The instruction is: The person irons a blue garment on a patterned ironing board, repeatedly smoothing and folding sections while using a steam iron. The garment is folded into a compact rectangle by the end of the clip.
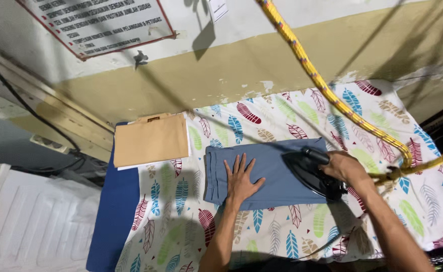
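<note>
both forearms reach up from the bottom edge. left of them, a tan folded cloth point(151, 139) lies below a red-framed white sign point(98, 22). left hand point(241, 180), fingers spread, presses the blue garment point(262, 174) flat on the leaf-print cover point(191, 211). right hand point(346, 166) grips the black iron point(309, 171) on the garment's right end, under a yellow rope point(332, 95).

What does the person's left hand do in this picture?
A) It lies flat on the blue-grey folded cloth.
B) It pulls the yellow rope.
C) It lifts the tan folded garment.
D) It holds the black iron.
A: the left hand lies open, fingers spread, on the blue-grey folded cloth, while the right hand grips the black iron.
</note>
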